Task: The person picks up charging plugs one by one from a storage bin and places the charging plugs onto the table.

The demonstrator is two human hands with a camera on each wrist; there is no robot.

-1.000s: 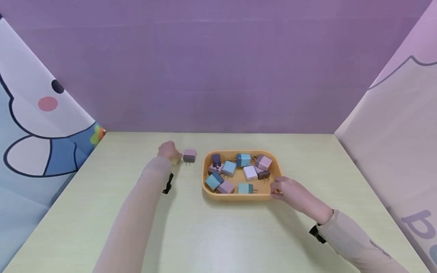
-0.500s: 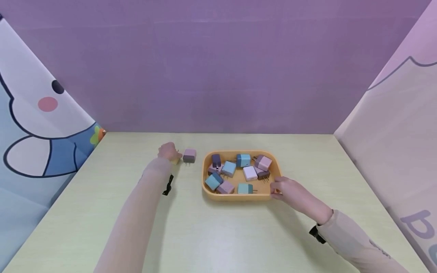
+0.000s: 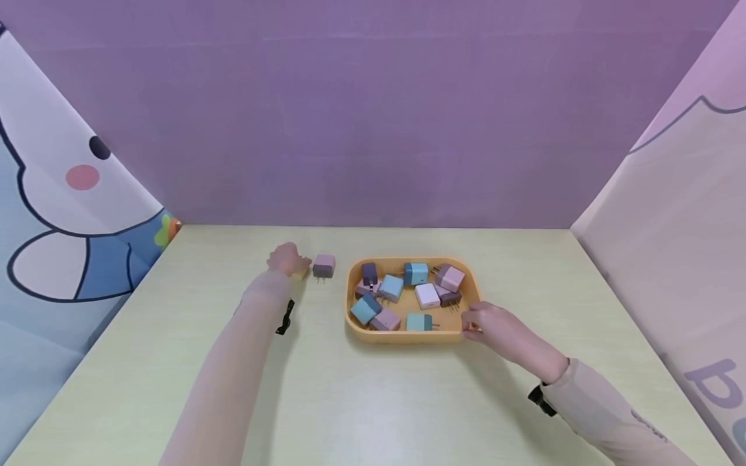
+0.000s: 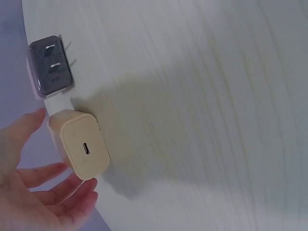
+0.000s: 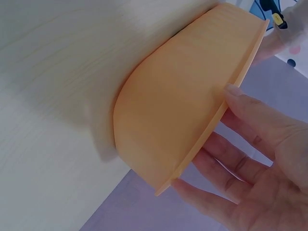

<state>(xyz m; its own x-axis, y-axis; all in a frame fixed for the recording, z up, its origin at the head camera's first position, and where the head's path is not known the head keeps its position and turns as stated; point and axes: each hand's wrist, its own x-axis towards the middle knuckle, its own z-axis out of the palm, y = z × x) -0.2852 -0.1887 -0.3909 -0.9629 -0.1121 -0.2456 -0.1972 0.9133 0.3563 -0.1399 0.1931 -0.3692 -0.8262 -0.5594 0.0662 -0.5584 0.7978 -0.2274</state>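
Note:
A cream charger (image 4: 86, 147) with a USB-C port facing the camera is at the back left of the table. My left hand (image 3: 287, 259) is around it, with the fingers (image 4: 79, 197) at its lower side and the thumb spread slightly apart from its upper side. To its right sits a pink and grey-purple charger (image 3: 324, 265), its prongs toward me. An orange tray (image 3: 408, 337) in the middle holds several two-tone chargers in blue, purple and white. My right hand (image 3: 495, 327) grips the tray's near right corner, thumb (image 5: 236, 91) on the rim and fingers over it.
Pale wood-grain table (image 3: 373, 401) lies under everything. A purple cloth wall (image 3: 373, 129) rises along its back edge. Printed cloth panels (image 3: 70, 194) flank the left and right sides.
My left hand shifts slightly at the cream charger, its thumb side looking a little more spread. The right hand and the tray stay in place.

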